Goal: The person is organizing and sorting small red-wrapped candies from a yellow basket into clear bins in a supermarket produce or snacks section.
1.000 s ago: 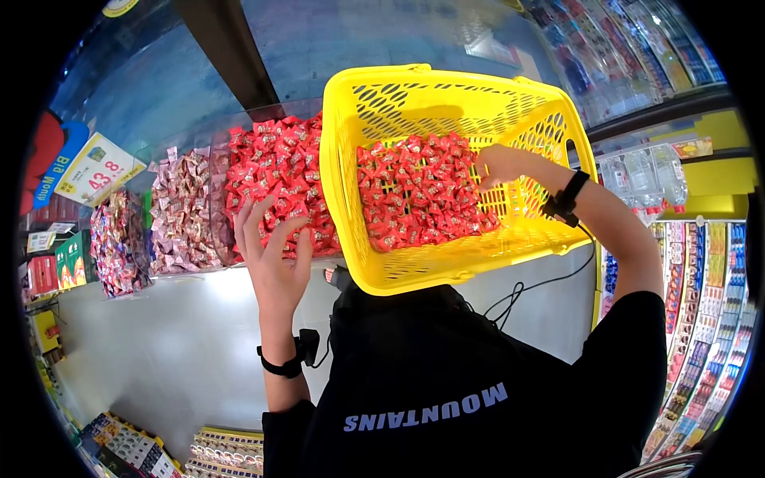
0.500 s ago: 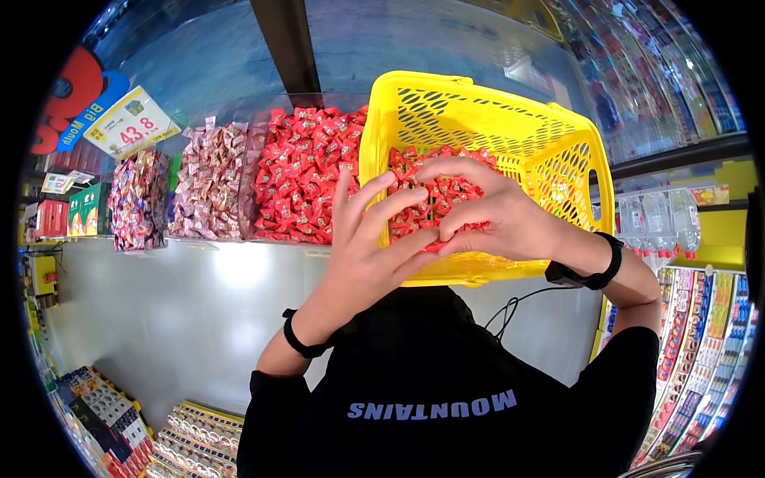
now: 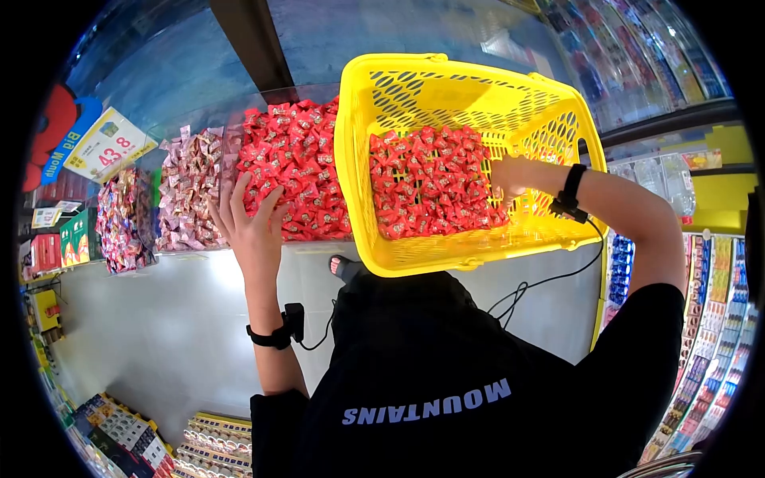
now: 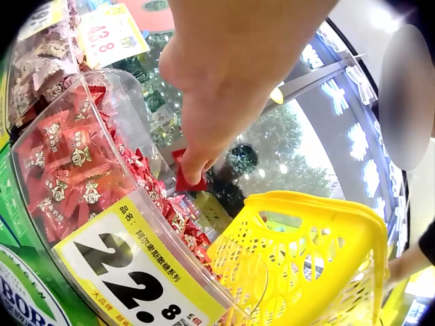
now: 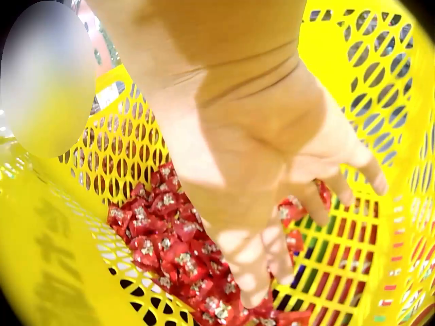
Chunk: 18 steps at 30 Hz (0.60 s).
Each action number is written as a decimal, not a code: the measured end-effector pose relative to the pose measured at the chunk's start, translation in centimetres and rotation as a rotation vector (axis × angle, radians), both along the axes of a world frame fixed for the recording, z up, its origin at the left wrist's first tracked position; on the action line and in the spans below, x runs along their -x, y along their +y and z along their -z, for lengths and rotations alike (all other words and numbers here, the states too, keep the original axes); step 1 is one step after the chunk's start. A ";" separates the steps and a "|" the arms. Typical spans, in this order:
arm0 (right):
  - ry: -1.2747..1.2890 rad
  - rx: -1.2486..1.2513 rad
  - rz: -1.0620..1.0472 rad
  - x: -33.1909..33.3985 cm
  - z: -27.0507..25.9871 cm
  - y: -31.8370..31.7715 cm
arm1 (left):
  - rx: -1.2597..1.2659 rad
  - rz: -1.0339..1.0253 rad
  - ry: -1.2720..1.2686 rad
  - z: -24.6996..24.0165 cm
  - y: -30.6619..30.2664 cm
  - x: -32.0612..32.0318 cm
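Note:
In the head view my left hand (image 3: 253,227) is over the clear bin of red-wrapped candies (image 3: 296,179), fingers spread upward. The left wrist view shows its fingertips pinching one red-wrapped candy (image 4: 181,182) above the bin's edge. Inside the yellow shopping basket (image 3: 351,183) is my right hand (image 3: 516,178), by the right side of a spread of red candies (image 3: 430,183). Seen from the right wrist, the right hand (image 5: 265,183) points down with fingers fairly straight, fingertips right at the candies (image 5: 180,251) on the slatted floor.
Left of the red candies stand bins of pink-wrapped candies (image 3: 190,191) and mixed candies (image 3: 126,223). A price sign (image 3: 110,146) rises behind them; another price card (image 4: 129,261) fronts the red bin. Stocked shelves (image 3: 709,319) line the right, and a cable (image 3: 550,277) hangs below the basket.
Half a second ago both hands met over the basket's front. Since then the left hand has moved back left to the bin, and the right hand right and down into the basket.

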State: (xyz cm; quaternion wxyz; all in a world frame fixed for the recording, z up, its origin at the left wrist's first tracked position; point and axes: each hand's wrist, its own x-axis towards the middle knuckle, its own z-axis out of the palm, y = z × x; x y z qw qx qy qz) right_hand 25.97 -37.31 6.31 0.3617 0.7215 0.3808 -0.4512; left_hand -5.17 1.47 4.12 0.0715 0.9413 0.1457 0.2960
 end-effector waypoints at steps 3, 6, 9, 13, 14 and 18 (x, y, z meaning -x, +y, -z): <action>-0.042 0.111 0.027 1.2 2.7 -0.5 | 0.060 -0.002 -0.019 0.0 -0.9 -0.2; -0.050 0.084 0.005 1.8 3.4 -1.4 | 0.103 0.008 -0.005 0.2 -1.7 -0.1; -0.053 -0.025 -0.143 2.3 3.0 -2.7 | 0.148 0.036 -0.009 0.2 -2.5 -0.4; -0.151 -0.124 -0.125 2.5 4.8 -4.6 | 0.170 0.051 -0.016 0.1 -3.2 -0.8; -0.163 -0.154 -0.128 2.3 4.9 -4.8 | 0.172 0.055 -0.020 0.0 -3.3 -0.9; -0.202 -0.266 -0.182 1.7 6.6 -6.6 | 0.199 0.074 -0.016 0.0 -3.3 -1.1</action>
